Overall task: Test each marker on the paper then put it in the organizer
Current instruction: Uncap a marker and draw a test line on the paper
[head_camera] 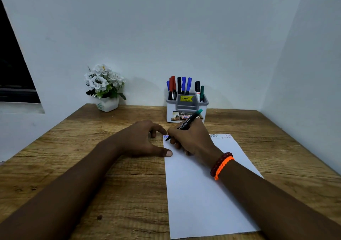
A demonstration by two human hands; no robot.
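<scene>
Wooden counter [73, 147] carries a white paper [199, 193]. From the head view, the right hand [191, 140] grips a black marker [186, 124] with a teal end, its tip touching the paper's far left corner beside blue zigzags. The left hand [142, 140] rests with relaxed fingers, thumb pressing the paper's edge. Behind stands the organizer [186, 108] with markers, its yellow label reading "49.00" and a small tag "42". A flower pot [107, 105] stands left.

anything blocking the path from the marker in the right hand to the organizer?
Nothing visible. The right hand holds the marker at the paper's far left corner; the organizer stands just beyond, only bare table between. Its slots already hold markers, so free room is unclear.
</scene>
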